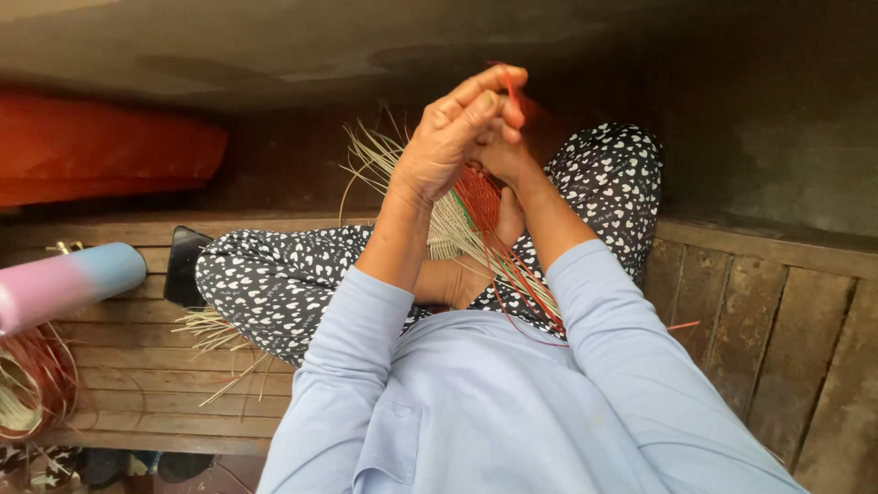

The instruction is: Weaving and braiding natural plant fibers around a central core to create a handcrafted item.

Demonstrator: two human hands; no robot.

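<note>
Both hands up high, the left hand (448, 137) folded over the right hand (498, 151), grip pinched tight on a thin red strand (508, 87) above the woven piece (476, 215) in the lap. The right hand's fingers are mostly hidden behind the left. Forearms rise steeply, elbows tucked; loose pale reeds (215, 334) lie on the wooden floor (146, 384).

This looks like a home craft corner, perhaps a porch or veranda, though the dim upper part of the view leaves that uncertain. The person sits cross-legged on a worn wooden plank platform (137, 384) edged by a grey plaster wall, with no workbench or machinery. On the platform lie loose pale weaving straws (215, 334), beside them a pink-and-blue tumbler (64, 284) and a coil of red and natural strips (32, 384); beyond it rests an orange cushion (101, 146).
</note>
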